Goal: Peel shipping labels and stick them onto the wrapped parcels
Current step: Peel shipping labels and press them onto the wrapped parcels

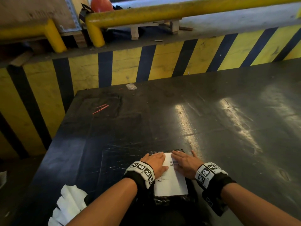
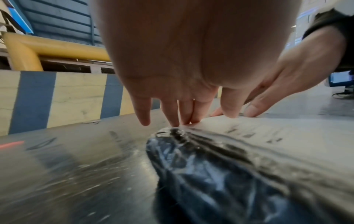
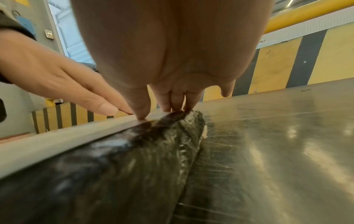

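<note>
Label (image 1: pixel 171 178) lies under our flat left hand (image 1: pixel 155 162) and right hand (image 1: pixel 184 163) on the parcel (image 1: pixel 171 199); uneven pressing could trap wrinkles.

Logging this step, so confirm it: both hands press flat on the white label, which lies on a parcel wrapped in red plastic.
One detail is wrong. The left hand and right hand do press flat on the white label, but the head view shows the parcel is wrapped in black plastic, not red.
</note>
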